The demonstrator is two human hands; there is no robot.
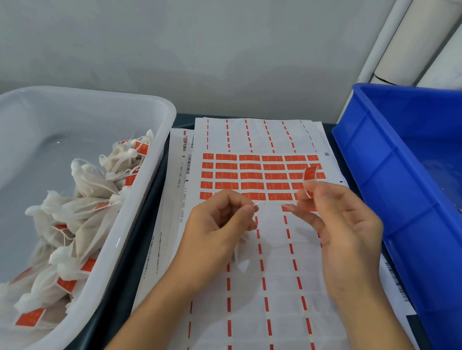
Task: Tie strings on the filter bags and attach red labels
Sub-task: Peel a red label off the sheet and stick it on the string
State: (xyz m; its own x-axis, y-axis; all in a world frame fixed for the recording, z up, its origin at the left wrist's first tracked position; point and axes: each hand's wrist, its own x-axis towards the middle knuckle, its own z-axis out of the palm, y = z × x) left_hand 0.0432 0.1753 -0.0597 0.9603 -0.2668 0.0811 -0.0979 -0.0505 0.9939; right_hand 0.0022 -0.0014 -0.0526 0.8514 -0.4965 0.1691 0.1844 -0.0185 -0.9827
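My left hand (223, 220) is curled above the label sheet and pinches the end of a thin white string (255, 204) between thumb and forefinger. A filter bag (240, 252) hangs below that hand, mostly hidden. My right hand (338, 216) pinches a peeled red label (309, 177) that curls upward from its fingertips, a short way right of the string end. The sheet of red labels (248, 176) lies flat under both hands, with several rows of stickers left in its middle.
A white tub (155, 154) at the left holds several tied filter bags (86, 220) with red labels. A blue crate (386, 179) stands at the right, close to my right hand. More printed sheets (175, 187) lie under the label sheet.
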